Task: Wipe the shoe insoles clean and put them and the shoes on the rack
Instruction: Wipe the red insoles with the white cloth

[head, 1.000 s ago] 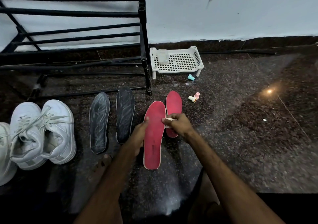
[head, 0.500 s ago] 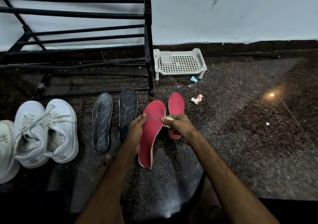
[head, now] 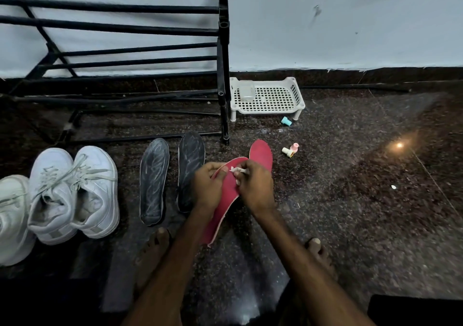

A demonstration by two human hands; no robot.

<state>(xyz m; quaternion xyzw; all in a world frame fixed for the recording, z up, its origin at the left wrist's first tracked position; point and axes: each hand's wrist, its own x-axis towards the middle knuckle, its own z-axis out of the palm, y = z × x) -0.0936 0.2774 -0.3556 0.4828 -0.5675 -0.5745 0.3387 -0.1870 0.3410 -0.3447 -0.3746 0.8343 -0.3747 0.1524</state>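
Note:
My left hand grips a red insole near its toe end and holds it tilted up off the floor. My right hand pinches a small white wipe against that insole's upper face. A second red insole lies flat on the floor just behind my right hand. Two dark grey insoles lie side by side to the left. White sneakers stand at the far left, in front of the black shoe rack.
A white perforated plastic tray with a clear small box stands by the wall, right of the rack. Small caps, teal and pink-and-cream, lie on the dark granite floor. My bare feet rest below my arms.
The left hand has lifted the red insole off the floor and tilted it on edge. The right hand with the wipe has moved onto the insole's toe end.

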